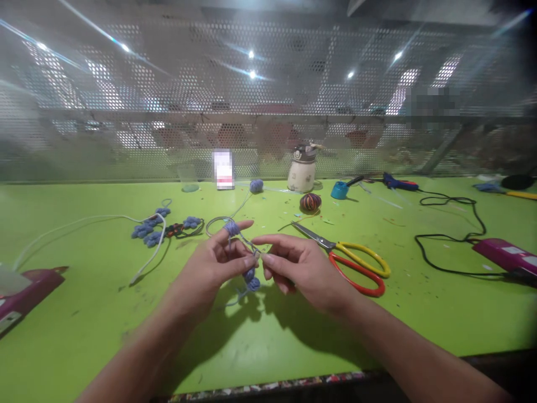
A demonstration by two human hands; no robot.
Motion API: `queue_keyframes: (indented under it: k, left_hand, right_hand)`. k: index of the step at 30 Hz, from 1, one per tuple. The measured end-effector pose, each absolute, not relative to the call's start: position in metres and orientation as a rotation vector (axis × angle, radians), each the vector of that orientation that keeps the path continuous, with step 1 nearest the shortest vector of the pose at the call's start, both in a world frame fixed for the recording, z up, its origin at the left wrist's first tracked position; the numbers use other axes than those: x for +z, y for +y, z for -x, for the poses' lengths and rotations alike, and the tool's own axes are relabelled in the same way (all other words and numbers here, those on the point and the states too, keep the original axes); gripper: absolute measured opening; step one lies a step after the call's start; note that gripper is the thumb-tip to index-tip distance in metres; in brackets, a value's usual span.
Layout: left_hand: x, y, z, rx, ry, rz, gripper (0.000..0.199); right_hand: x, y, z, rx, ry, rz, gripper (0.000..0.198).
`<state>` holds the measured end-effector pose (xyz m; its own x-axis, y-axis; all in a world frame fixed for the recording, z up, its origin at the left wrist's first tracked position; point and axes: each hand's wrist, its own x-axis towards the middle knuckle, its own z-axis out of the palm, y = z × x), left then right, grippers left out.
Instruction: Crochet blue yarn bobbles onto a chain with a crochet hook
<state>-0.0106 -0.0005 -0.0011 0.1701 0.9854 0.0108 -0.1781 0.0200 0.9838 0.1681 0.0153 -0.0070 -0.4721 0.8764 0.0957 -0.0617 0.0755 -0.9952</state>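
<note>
My left hand [220, 257] pinches a small piece of blue-violet crochet [250, 280] between thumb and fingers. Blue-violet yarn [231, 228] is wound round its raised index finger. Close beside it, my right hand [289, 260] has thumb and fingertips pressed together on a strand of this yarn. Whether a thin hook is also in those fingertips, I cannot tell. A loose tail hangs below the crochet piece. The strand runs back over the green table [319, 341] to a small blue-violet yarn ball [256, 186].
Scissors [335, 246] lie just right of my right hand. Left are finished blue crochet pieces [146, 230] and a white cable [161, 238]. Behind stand a multicoloured yarn ball [310, 202], a bottle [301, 174], a phone [224, 170] and a blue pot [339, 190]. Right, a purple power strip [503, 257].
</note>
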Motion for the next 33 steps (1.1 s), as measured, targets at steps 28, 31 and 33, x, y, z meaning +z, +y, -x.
queue_keyframes:
  k: [28, 31, 33]
  left_hand:
    - [0.0030, -0.0032, 0.0125, 1.275, 0.952, -1.077, 0.054]
    - [0.0032, -0.0036, 0.0142, 1.255, 0.928, -1.064, 0.057]
    - [0.0030, -0.0040, 0.0148, 1.245, 0.927, -1.070, 0.058]
  right_hand:
    - [-0.0023, 0.0202, -0.1773, 1.453, -1.574, 0.844, 0.036]
    - [-0.0009, 0.0194, -0.1768, 1.443, -1.582, 0.855, 0.036]
    - [-0.0012, 0.0193, -0.1765, 1.439, -1.588, 0.851, 0.035]
